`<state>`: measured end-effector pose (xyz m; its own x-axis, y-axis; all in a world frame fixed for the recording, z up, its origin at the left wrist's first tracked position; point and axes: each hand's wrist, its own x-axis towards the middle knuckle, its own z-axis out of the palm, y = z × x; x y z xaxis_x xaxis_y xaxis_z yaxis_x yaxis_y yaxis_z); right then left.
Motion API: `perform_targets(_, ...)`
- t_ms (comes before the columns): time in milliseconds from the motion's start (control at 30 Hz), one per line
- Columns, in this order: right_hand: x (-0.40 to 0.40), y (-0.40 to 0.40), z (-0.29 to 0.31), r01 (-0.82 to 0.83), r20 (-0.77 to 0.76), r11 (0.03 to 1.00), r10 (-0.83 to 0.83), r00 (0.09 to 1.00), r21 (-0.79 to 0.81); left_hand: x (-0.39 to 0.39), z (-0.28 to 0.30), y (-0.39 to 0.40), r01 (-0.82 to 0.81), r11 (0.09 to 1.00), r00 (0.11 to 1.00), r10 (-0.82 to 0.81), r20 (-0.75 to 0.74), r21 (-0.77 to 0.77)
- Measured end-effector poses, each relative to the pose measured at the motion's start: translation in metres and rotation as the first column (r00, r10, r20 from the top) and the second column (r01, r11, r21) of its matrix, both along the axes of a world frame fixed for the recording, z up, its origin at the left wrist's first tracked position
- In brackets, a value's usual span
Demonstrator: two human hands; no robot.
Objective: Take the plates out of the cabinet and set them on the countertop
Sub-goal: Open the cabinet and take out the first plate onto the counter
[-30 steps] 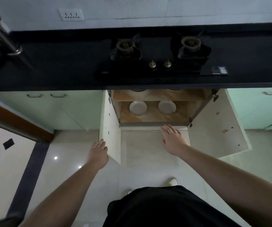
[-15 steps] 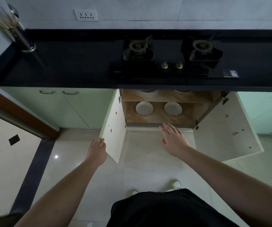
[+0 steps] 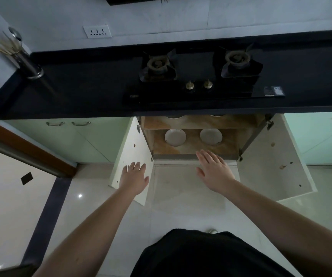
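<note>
The cabinet (image 3: 193,150) under the stove stands with both doors swung wide. Two white plates lie on its lower shelf, the left plate (image 3: 175,137) and the right plate (image 3: 210,136). Two more pale rims (image 3: 174,116) peek out on the upper shelf, mostly hidden by the black countertop (image 3: 77,90). My left hand (image 3: 134,177) hovers in front of the left door (image 3: 133,156), fingers apart, holding nothing. My right hand (image 3: 214,169) is spread flat just in front of the cabinet's bottom edge, below the right plate, holding nothing.
A two-burner gas stove (image 3: 201,74) fills the countertop's middle and right. A metal holder with chopsticks (image 3: 24,56) stands at the far left. The right door (image 3: 269,158) juts out over the floor. Closed pale green cabinets flank the open one.
My left hand has come in from outside the left door to in front of its inner face. My right hand stays near the cabinet's bottom edge. The view has tilted up a little.
</note>
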<state>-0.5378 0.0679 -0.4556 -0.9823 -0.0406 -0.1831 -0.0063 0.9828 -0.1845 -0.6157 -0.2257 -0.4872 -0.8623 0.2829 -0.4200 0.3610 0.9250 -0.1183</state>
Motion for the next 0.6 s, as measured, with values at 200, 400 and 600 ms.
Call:
perform_targets(200, -0.006, 0.046, 0.001, 0.008, -0.002, 1.000, -0.008, 1.000, -0.013, -0.012, 0.020, 0.070, 0.015, 0.982, 0.993, 0.007, -0.119, 0.189)
perform_targets(400, -0.017, 0.048, -0.001, 0.001, 0.015, 0.999, -0.001, 1.000, -0.034, -0.006, 0.031, 0.078, 0.009, 0.967, 0.987, 0.033, -0.159, 0.255)
perform_targets(600, -0.044, 0.007, 0.004, -0.003, 0.002, 0.999, 0.003, 1.000, -0.049, -0.019, 0.035, 0.045, -0.007, 0.954, 0.985, 0.059, -0.165, 0.299)
